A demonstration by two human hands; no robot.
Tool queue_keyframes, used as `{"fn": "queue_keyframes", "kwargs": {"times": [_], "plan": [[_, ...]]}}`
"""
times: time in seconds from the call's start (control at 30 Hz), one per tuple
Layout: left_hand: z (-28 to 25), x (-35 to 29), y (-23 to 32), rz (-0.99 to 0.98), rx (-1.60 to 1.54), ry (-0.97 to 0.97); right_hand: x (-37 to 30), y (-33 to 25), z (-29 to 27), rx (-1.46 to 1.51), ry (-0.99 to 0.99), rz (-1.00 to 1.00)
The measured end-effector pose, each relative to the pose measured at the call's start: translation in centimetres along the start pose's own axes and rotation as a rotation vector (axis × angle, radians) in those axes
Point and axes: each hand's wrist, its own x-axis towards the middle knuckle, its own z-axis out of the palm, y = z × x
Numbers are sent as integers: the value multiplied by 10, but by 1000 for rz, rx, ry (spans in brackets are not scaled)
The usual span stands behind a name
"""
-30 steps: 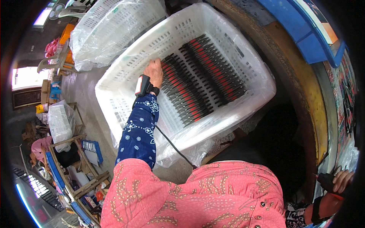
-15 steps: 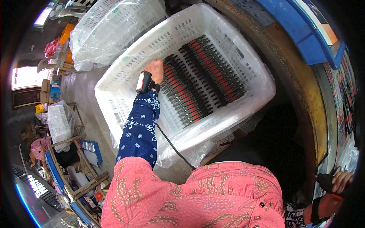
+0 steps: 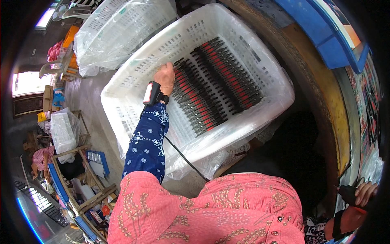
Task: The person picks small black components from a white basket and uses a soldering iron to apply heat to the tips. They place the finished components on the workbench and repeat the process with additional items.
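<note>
My left hand (image 3: 164, 77) is inside a white plastic basket (image 3: 140, 61), at the upper left end of a row of slim black-and-red pieces (image 3: 199, 99). Its fingers curl down out of sight, so whatever they grip cannot be made out. A second row of the same pieces (image 3: 227, 73) lies alongside, packed tightly; their exact kind is unclear. At the lower right edge, my right hand (image 3: 365, 194) closes round a black screwdriver-like tool (image 3: 347, 195) with a thin tip, well away from the basket.
Clear plastic film lines the basket. Another film-wrapped white basket (image 3: 122, 30) stands beyond it on the left. Along the right runs a curved bench edge (image 3: 339, 122) with a blue tray (image 3: 331, 49) and more black pieces (image 3: 371, 105). A wooden frame (image 3: 95, 199) stands on the left floor.
My left hand has shifted slightly left, and more of the dark piece at the row's upper end shows beside it. My right hand and the tool look unmoved.
</note>
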Motion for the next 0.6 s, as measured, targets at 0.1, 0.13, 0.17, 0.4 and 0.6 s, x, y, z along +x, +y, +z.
{"fn": "queue_keyframes", "kwargs": {"times": [0.1, 0.13, 0.17, 0.4, 0.6], "plan": [[6, 2, -1, 18, -49, 12, 1, -1, 1, 12, -8, 1], [7, 3, -1, 29, -62, 28, 0, -2, 0, 20, -9, -3], [8, 4, -2, 43, -76, 39, 0, -1, 1, 25, -13, -2], [14, 4, -4, 57, -167, 64, 5, -2, 5, 86, -46, 7], [19, 0, -2, 63, -229, 117, 10, -4, 12, 185, -104, 31]]}}
